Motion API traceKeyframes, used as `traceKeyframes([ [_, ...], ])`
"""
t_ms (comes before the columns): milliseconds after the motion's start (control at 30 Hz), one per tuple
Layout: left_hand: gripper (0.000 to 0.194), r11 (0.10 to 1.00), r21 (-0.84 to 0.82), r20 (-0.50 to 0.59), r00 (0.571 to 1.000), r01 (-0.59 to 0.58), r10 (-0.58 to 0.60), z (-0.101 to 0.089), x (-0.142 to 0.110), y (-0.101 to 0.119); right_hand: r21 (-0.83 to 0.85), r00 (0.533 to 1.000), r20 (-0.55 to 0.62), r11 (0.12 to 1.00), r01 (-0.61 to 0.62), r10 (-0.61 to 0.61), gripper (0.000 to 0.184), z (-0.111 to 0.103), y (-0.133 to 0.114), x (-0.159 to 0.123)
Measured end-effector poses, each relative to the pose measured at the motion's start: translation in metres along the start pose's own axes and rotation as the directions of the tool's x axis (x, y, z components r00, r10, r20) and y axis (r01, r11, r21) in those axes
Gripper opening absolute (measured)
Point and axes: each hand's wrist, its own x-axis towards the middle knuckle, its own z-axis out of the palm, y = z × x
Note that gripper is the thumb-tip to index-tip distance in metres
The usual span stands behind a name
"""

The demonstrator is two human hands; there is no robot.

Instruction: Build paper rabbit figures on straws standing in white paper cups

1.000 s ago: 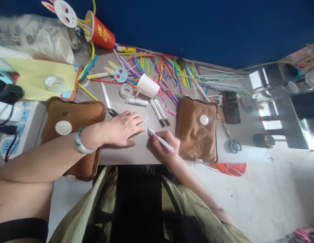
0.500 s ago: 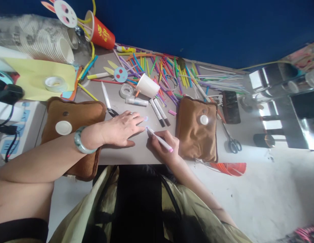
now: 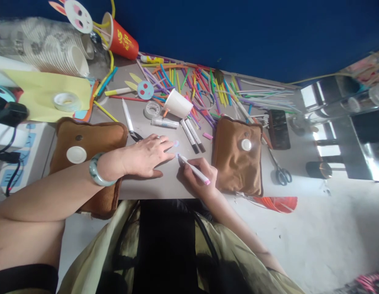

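Observation:
My left hand [image 3: 146,157] lies flat on the table with fingers spread, its fingertips by two small pale discs with pink and bluish marks. One disc [image 3: 176,143] is just beyond the fingers; the other [image 3: 177,155] is by the index finger. A white marker with a pink end [image 3: 197,173] is gripped in my right hand [image 3: 203,175], its tip at the nearer disc. Two capped white markers [image 3: 191,134] lie just beyond. Near my left fingers are a glue stick [image 3: 165,123], a tape roll [image 3: 152,109] and an uncapped white marker [image 3: 127,115].
Brown padded pouches lie left [image 3: 91,134] and right [image 3: 235,167]. Colourful straw pieces [image 3: 204,87] cover the back, around a tipped white paper cup [image 3: 178,104]. Scissors [image 3: 281,173] lie at right. A red cup [image 3: 123,41] stands back left beside stacked paper cups [image 3: 63,57].
The marker tip in my right hand has shifted very slightly at the nearer disc. My left hand stays in place.

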Motion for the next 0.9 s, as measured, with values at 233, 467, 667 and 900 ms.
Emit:
traceKeyframes([
  [233,0.050,1.000,0.013,0.015,1.000,0.007,-0.007,-0.0013,0.0009,0.0006,0.014,1.000,-0.012,1.000,-0.005,0.006,0.006,-0.0005,-0.0006,0.0000],
  [467,0.051,1.000,0.007,0.015,1.000,0.011,-0.011,-0.0006,0.0001,0.0007,-0.009,1.000,0.018,1.000,0.007,-0.007,0.009,0.0005,0.0004,-0.0001],
  [667,0.052,1.000,-0.004,0.007,1.000,0.013,-0.013,-0.0006,0.0002,0.0009,-0.016,1.000,0.013,1.000,0.014,-0.014,0.010,0.0010,0.0002,-0.0001],
  [900,0.050,1.000,0.016,-0.004,1.000,-0.005,0.005,-0.0009,-0.0004,0.0005,-0.031,0.999,0.035,0.999,0.018,-0.017,0.009,0.0005,-0.0006,0.0006],
])
